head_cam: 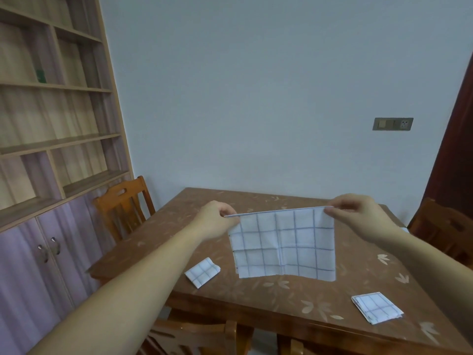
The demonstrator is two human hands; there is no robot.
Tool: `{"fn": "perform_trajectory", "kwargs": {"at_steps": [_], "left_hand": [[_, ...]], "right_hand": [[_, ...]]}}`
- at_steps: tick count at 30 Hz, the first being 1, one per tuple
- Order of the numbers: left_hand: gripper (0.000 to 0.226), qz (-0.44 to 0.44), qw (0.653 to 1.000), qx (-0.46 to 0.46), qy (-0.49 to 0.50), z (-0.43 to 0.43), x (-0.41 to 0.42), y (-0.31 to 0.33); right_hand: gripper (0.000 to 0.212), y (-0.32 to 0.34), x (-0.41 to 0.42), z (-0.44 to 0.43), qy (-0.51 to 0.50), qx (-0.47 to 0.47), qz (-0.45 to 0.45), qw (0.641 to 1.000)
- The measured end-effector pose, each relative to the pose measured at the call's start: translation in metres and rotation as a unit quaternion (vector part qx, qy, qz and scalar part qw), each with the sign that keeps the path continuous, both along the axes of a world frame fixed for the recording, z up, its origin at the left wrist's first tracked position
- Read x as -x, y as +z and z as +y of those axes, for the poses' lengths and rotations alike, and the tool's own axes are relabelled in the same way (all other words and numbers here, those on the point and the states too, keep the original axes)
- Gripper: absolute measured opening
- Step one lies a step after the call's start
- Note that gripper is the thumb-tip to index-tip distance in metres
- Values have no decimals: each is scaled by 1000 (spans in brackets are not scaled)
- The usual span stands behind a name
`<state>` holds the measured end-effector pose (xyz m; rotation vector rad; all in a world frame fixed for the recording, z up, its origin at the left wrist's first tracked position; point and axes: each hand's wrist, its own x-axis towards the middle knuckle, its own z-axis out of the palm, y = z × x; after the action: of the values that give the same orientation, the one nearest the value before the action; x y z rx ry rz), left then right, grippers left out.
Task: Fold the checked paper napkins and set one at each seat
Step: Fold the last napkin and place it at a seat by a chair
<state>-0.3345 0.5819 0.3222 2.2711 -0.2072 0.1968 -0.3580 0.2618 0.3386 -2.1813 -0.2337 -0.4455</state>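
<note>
I hold a white checked paper napkin [284,245] up in the air over the brown table [256,301]. It hangs down as a wide rectangle with its top edge stretched level. My left hand [217,217] pinches the top left corner and my right hand [358,213] pinches the top right corner. A small folded checked napkin [202,272] lies on the table near the left edge. Another folded napkin [376,307] lies near the front right edge.
Wooden chairs stand at the left side [122,206], the right side [445,229] and the near side [194,336] of the table. A tall shelf unit with cupboard doors [51,155] fills the left wall. A dark door [455,139] is at the right.
</note>
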Motion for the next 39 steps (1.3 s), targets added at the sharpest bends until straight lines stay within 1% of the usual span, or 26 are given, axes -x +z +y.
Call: {"fn": "perform_trajectory", "kwargs": {"at_steps": [2, 3, 6, 8, 11, 14, 17, 22, 25, 28, 31, 33, 34, 36, 37, 39], "left_hand": [[8, 46, 998, -16, -34, 0, 0, 1], [12, 60, 996, -24, -62, -3, 2, 3], [24, 81, 987, -52, -126, -21, 7, -1], [26, 85, 985, -6, -153, -39, 10, -5], [18, 61, 981, 69, -170, -60, 13, -4], [19, 11, 977, 122, -177, -75, 19, 5], [18, -11, 975, 131, -180, -80, 18, 11], [19, -51, 973, 146, -174, -87, 21, 16], [20, -58, 982, 98, -152, -82, 18, 10], [23, -21, 991, 32, -125, -64, 16, -2], [29, 42, 988, -13, -145, -40, 13, -12], [33, 89, 980, -55, -170, -30, 13, -13], [31, 107, 975, -69, -181, -30, 14, -11], [18, 122, 969, -62, -206, -39, 18, -7], [17, 117, 969, -45, -213, -46, 18, -4], [23, 87, 973, -25, -211, -60, 15, -2]], "right_hand": [[13, 5, -1, 10, 30, -49, 3, 998], [14, 8, -1, 17, 41, -59, 1, 997], [15, 15, -1, 37, 74, -35, -3, 997], [16, 17, 0, 48, 93, -23, -7, 995], [14, 20, 3, 55, 124, -33, 1, 992], [15, 21, 6, 54, 143, -31, 0, 989], [18, 21, 6, 49, 138, -43, -11, 990], [19, 19, 6, 47, 145, -71, -5, 987], [18, 25, 3, 43, 117, -125, -12, 985], [18, 32, -6, 29, 70, -160, -22, 984], [19, 31, -11, 17, 53, -146, -20, 988], [20, 27, -12, 17, 57, -125, -14, 990], [19, 24, -12, 19, 60, -114, -12, 992], [17, 22, -12, 25, 79, -103, -5, 992], [16, 22, -11, 28, 92, -99, -1, 991], [16, 26, -10, 34, 111, -97, 4, 989]]}}
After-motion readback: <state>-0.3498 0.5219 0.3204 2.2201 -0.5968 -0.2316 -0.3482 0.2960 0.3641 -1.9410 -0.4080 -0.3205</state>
